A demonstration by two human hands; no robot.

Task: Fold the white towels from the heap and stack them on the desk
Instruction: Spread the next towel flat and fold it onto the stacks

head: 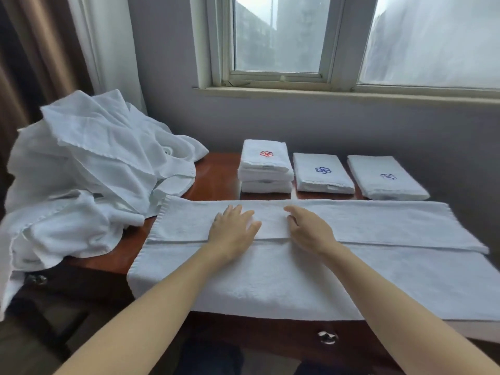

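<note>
A long white towel (351,266) lies spread across the front of the wooden desk (216,174), its far third folded over toward me. My left hand (234,230) presses flat on that folded flap near the middle, fingers straight. My right hand (308,228) rests beside it on the flap, fingers loosely bent, holding nothing. A heap of crumpled white towels (89,169) covers the desk's left end. Behind the spread towel stand a stack of folded towels with a red emblem (266,166) and two single folded towels with blue emblems (322,173) (385,177).
A grey wall and a window sill (324,92) rise behind the desk. Curtains (40,50) hang at the left behind the heap. A desk drawer with a metal knob (327,337) faces me below the towel's front edge.
</note>
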